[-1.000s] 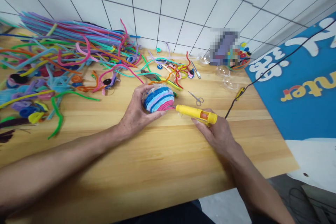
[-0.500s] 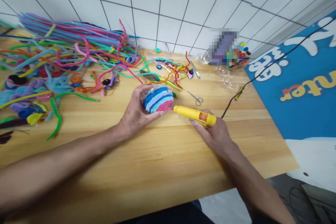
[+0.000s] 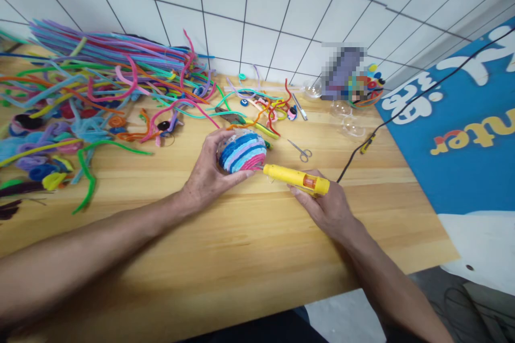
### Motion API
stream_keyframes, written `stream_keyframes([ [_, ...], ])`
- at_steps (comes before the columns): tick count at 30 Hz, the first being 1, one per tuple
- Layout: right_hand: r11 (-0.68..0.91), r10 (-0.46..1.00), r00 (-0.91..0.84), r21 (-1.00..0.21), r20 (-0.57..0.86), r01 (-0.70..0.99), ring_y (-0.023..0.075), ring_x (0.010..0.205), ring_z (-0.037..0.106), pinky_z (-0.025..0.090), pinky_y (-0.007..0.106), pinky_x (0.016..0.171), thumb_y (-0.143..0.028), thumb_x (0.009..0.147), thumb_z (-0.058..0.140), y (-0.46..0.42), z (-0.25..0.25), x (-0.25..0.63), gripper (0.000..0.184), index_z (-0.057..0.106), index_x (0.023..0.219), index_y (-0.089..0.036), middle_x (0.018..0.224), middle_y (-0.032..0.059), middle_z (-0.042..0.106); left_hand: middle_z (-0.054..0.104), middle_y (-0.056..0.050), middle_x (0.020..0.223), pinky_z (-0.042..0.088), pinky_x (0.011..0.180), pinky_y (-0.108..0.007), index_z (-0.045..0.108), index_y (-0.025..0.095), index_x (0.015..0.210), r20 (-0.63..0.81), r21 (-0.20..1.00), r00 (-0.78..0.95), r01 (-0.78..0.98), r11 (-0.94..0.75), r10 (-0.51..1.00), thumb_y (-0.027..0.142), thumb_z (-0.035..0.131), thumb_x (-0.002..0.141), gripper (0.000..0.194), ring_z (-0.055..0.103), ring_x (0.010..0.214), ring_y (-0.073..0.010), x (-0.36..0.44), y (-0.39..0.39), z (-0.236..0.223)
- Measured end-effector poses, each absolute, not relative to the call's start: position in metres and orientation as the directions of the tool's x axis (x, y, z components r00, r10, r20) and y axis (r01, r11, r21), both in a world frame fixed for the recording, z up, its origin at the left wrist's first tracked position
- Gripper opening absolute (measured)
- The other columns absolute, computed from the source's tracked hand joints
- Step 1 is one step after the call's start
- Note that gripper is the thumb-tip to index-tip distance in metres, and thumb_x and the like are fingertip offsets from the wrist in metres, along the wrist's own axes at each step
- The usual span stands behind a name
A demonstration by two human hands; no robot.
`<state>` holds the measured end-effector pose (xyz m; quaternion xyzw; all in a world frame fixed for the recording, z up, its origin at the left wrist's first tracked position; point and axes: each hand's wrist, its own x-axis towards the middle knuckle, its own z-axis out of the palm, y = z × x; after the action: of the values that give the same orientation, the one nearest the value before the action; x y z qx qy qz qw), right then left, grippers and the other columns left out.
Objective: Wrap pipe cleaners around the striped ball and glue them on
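Note:
My left hand (image 3: 211,166) is wrapped round a clear ball (image 3: 243,151) covered in stripes of blue, light blue, purple and pink pipe cleaner. Its thumb lies along the ball's lower edge, near the pink stripes. My right hand (image 3: 332,203) grips a yellow hot glue gun (image 3: 287,174), whose metal nozzle points left at the pink part of the ball. Whether the tip touches the ball, I cannot tell. Beyond the glue gun, small scissors (image 3: 301,151) rest on the wooden table (image 3: 225,257). Pliers (image 3: 231,116) with yellow-green handles lie just behind the ball.
Loose pipe cleaners (image 3: 120,75) in many colours cover the table's left side. Several clear plastic half-balls (image 3: 354,126) stand at the back right near a small bowl of coloured pieces (image 3: 364,91). A black cord (image 3: 396,118) runs across the right side. A tiled wall (image 3: 225,16) borders the back.
The glue gun has shifted slightly left along the ball's pink edge. The left hand and the ball stay almost where they were.

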<state>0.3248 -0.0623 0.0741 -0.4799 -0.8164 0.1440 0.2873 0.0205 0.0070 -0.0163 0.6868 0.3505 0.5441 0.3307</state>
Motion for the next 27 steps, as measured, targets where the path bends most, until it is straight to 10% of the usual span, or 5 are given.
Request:
stream_keyframes([
  [27,0.430,0.902,-0.319,-0.540,0.291,0.724,0.0204,0.065,0.070,0.053,0.032,0.061,-0.035,0.113,0.066,-0.0615,0.0775,0.3272,0.014,0.071,0.106,-0.024,0.080,0.0022,0.075,0.059,-0.015,0.165,0.054,0.138,-0.068,0.048,0.037,0.163,0.514,0.839,0.157,0.116,-0.532,0.844,0.051,0.103,0.092,0.091,0.064,0.158,-0.0367,0.0217,0.0070,-0.0168],
])
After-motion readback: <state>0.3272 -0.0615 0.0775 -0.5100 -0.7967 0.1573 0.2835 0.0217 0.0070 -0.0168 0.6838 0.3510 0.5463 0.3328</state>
